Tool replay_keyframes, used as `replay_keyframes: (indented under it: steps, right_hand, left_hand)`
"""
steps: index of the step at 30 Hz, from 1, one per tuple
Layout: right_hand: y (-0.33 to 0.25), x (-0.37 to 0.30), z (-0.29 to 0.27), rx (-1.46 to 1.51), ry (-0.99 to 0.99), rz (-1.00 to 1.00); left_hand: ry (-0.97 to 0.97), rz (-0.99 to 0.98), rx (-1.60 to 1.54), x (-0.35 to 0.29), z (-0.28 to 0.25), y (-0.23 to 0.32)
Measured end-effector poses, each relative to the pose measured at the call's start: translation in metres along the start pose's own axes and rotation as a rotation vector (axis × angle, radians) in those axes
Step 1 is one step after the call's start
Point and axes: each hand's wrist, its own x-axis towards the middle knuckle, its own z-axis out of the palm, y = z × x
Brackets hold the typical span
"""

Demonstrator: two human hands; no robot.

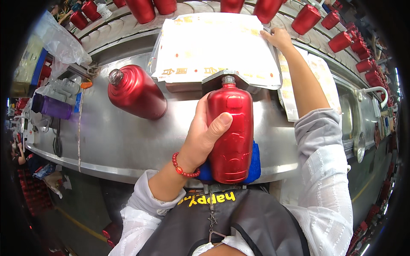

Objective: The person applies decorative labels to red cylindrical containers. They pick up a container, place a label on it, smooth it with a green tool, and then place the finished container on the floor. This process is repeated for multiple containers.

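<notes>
My left hand (205,132) is wrapped round a glossy red bottle (230,136), its thumb across the front. The bottle lies tilted with its clear glass neck pointing away from me, against a dark notched rest (213,78). Under its near end is a blue cloth (255,164). Beyond it a stack of white sheets with small gold and red prints (213,49) lies on a raised support. My right hand (278,37) reaches to the far right corner of the stack, fingers closed at the edge of the sheets. A second red bottle (139,93) stands to the left.
A conveyor (196,8) carrying several red bottles runs along the back and right. More printed sheets (316,81) lie right of the stack, before a sink (348,111). On the left of the metal table (124,147) are a purple container (53,106) and clear plastic bags (60,38).
</notes>
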Motion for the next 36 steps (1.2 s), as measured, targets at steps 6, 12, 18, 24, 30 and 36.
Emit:
replay_keyframes:
  steps: [6, 12, 18, 24, 30, 36]
  right_hand:
    - [-0.003, 0.010, 0.017, -0.067, 0.275, -0.073]
    - [-0.003, -0.004, -0.010, 0.010, 0.588, -0.402]
    - [-0.019, -0.124, -0.111, 0.252, 0.438, -0.833]
    - [-0.052, -0.242, -0.187, 0.372, 0.106, -1.015]
    - [-0.090, -0.265, -0.173, 0.500, -0.008, -1.162]
    - [-0.098, -0.255, -0.120, 0.448, 0.044, -1.059]
  left_hand:
    - [0.029, 0.042, 0.066, 0.000, -0.001, -0.005]
    - [0.026, 0.132, 0.174, -0.007, -0.005, -0.010]
    - [-0.130, 0.472, 0.980, -0.070, -0.023, -0.014]
    - [-0.008, 0.567, 1.424, -0.079, -0.013, -0.028]
    - [-0.152, 0.416, 0.627, -0.074, -0.027, -0.019]
    - [0.032, 0.252, 0.325, -0.040, 0.001, -0.018]
